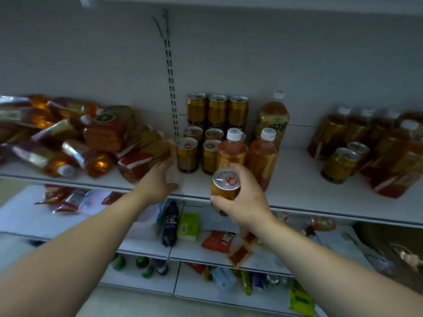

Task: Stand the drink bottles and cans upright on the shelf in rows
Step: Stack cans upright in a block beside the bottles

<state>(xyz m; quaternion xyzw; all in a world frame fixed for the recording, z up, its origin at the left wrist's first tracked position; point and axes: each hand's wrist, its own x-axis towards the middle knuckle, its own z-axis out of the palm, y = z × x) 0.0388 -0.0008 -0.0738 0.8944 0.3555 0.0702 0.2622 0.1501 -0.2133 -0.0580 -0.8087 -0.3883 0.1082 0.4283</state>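
My right hand [241,200] grips a gold can [225,184] upright at the front edge of the white shelf [309,197], just in front of two standing tea bottles [231,149]. Behind them gold cans [217,110] stand in rows against the back wall, next to a big tea bottle [273,117]. My left hand [158,179] reaches onto the shelf, its fingers against a lying bottle [146,156] at the right end of a heap of toppled bottles [68,138].
More bottles and two cans [341,163] stand at the shelf's right end. Lower shelves hold snack packets [217,241], a dark soda bottle [169,223] and a green pack [188,226]. A slotted upright [170,76] runs up the back wall.
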